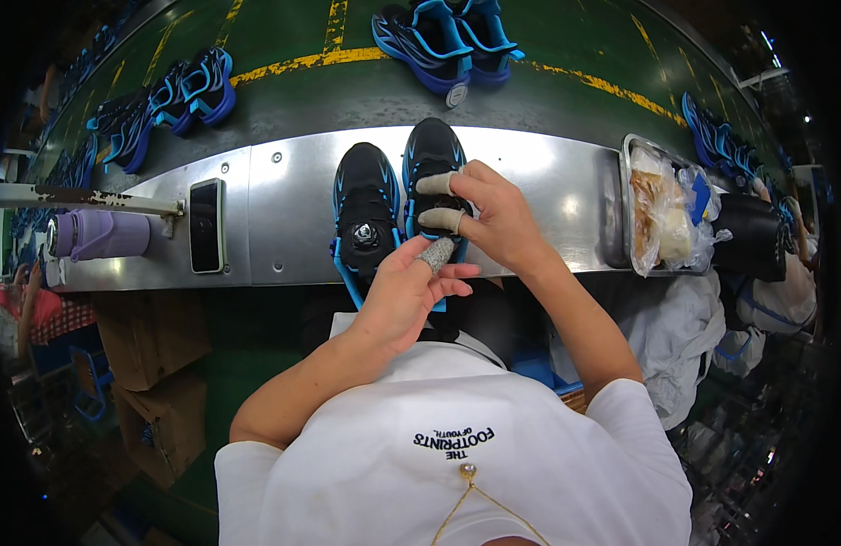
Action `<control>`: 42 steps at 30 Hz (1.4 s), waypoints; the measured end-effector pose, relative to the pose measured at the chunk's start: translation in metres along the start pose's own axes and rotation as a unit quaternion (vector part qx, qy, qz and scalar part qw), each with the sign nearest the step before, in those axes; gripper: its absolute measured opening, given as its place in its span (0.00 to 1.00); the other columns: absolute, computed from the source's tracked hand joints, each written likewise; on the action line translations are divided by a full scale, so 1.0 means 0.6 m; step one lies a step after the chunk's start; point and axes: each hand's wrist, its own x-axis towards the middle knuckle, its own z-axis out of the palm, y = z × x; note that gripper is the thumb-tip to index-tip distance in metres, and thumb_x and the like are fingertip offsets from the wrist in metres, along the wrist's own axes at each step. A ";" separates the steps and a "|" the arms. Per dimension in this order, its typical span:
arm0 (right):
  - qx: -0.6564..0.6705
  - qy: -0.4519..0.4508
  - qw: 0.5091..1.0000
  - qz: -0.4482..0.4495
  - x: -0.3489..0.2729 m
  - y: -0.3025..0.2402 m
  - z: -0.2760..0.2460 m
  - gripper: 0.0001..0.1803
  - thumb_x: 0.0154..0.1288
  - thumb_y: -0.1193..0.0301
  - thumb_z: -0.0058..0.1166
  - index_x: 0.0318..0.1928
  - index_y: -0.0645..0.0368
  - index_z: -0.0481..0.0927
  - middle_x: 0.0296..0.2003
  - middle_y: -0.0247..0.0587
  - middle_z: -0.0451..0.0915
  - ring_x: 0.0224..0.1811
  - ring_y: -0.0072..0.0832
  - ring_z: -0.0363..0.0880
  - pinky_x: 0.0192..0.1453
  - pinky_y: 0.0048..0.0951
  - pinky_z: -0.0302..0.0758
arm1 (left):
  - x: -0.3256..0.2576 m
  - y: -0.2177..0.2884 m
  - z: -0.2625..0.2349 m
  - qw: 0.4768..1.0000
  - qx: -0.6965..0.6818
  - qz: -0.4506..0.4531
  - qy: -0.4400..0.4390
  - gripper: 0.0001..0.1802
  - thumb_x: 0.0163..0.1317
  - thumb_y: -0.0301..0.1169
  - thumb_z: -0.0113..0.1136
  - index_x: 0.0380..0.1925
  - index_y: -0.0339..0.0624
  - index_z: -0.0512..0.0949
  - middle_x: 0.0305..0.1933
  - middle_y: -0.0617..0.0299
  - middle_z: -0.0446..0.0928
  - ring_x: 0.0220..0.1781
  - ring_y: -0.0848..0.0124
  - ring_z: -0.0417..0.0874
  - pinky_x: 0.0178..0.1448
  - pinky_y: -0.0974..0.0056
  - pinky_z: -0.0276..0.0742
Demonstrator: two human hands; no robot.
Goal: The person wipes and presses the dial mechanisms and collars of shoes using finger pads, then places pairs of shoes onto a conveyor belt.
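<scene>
1. On the steel ledge (552,187), I find two black-and-blue shoes side by side: the left-hand shoe (367,182) and the right-hand shoe (435,141). Toes point away, presumably so the openings face the wearer.
2. The right hand (507,218) reaches over the right-hand shoe, two sheathed digits bent onto its upper, apart from each other. I cannot tell whether they pinch anything; the bend suggests steadying or pressing.
3. The left hand (397,296) sits by that shoe's heel end, fingers half curled and loosely parted, one in a grey cover (437,253). Its grip I cannot tell. The covers probably protect the fingertips.
4. The left-hand shoe, its round dial (365,236) uppermost, stands unheld.
5. A phone (206,226) and a metal tray (630,196) lie to either side, apparently leaving the middle for handwork.
</scene>
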 end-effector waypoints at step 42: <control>0.144 0.107 0.979 0.101 -0.013 0.036 -0.026 0.15 0.67 0.74 0.56 0.53 0.57 0.82 0.38 0.35 0.80 0.35 0.19 0.74 0.42 0.23 0.72 | 0.006 0.067 -0.115 0.768 0.574 0.283 0.040 0.29 0.52 0.24 0.67 0.57 0.43 0.75 0.42 0.62 0.73 0.42 0.72 0.73 0.44 0.68 0.69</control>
